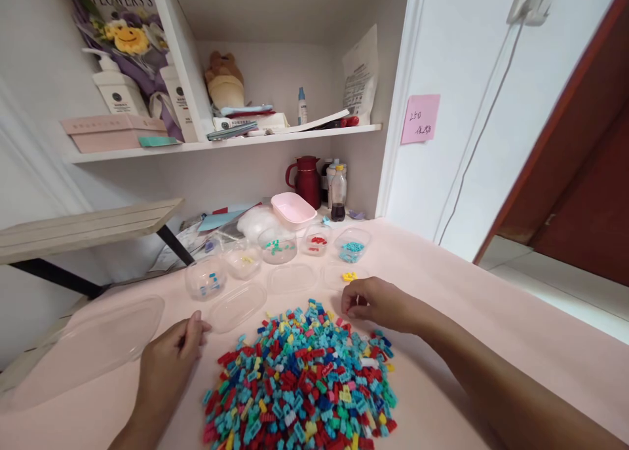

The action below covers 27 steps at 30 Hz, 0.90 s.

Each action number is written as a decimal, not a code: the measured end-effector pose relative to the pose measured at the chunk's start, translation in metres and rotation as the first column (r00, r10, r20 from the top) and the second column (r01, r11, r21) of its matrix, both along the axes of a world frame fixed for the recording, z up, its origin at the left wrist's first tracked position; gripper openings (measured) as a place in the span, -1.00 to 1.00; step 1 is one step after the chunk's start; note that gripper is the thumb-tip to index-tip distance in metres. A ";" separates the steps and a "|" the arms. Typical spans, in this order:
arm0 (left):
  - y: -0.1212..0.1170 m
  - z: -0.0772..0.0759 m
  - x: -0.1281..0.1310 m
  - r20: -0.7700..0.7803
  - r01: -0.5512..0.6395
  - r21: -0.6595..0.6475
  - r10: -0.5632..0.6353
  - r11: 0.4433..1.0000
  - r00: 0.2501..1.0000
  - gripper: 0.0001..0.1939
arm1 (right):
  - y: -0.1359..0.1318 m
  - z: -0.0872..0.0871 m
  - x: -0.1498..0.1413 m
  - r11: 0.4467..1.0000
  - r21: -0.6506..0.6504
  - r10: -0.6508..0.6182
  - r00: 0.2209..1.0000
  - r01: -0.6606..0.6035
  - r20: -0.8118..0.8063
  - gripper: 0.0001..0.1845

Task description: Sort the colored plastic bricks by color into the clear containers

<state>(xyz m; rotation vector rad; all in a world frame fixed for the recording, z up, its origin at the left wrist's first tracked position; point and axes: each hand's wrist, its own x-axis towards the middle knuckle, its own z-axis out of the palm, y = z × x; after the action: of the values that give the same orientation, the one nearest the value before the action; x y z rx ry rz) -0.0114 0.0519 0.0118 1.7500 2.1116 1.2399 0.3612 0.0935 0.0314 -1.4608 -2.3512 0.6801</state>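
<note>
A large heap of small toy building bricks (304, 378), mostly turquoise, red, blue, green and yellow, lies on the pink tabletop. Left of the heap, my left hand (170, 361) rests with its fingers curled inward; what they hold, if anything, is hidden. My right hand (381, 302) hovers at the heap's far right edge, thumb and fingers closed together. Anything between those fingertips is too small to make out. Just beyond it, several yellow bricks (349, 276) sit on a clear plastic lid (330, 278). Another clear lid (238, 307) lies close to my left fingertips.
Clear tubs hold sorted bricks: blue (210, 285), pale yellow (246, 261), green (278, 245), red (317, 240) and turquoise (352, 247). Behind stand a pink basin (293, 209), a dark red jug (307, 181) and a bottle (339, 194). A large clear lid (98, 345) lies left.
</note>
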 end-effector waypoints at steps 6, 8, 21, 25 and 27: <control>0.001 -0.002 -0.003 -0.019 0.008 -0.007 -0.008 1.000 1.000 -0.56 | 0.001 0.002 0.005 0.999 -0.031 -0.023 0.995 0.020 -0.094 -0.85; 0.002 -0.003 -0.004 -0.018 -0.003 -0.024 0.002 1.000 1.000 -0.56 | 0.000 0.003 0.003 0.999 -0.017 -0.036 0.994 0.034 -0.099 -0.85; 0.005 -0.006 -0.010 -0.025 -0.002 -0.065 0.000 0.998 1.000 -0.58 | -0.003 0.004 -0.009 0.994 0.110 -0.017 0.999 0.013 0.040 -0.85; 0.004 -0.004 -0.008 -0.017 -0.010 -0.096 0.008 0.995 1.000 -0.57 | -0.003 0.001 -0.012 0.991 0.137 -0.002 0.997 -0.008 0.073 -0.88; 0.004 -0.003 -0.007 -0.019 -0.008 -0.093 0.006 0.996 1.000 -0.56 | -0.003 0.001 -0.011 0.995 0.097 0.002 0.998 -0.009 0.068 -0.89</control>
<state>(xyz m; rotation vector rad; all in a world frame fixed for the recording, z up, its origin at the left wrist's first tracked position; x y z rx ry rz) -0.0183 0.0559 0.0089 1.7236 2.1507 1.1115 0.3502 0.0908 0.0321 -1.4573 -2.4036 0.5168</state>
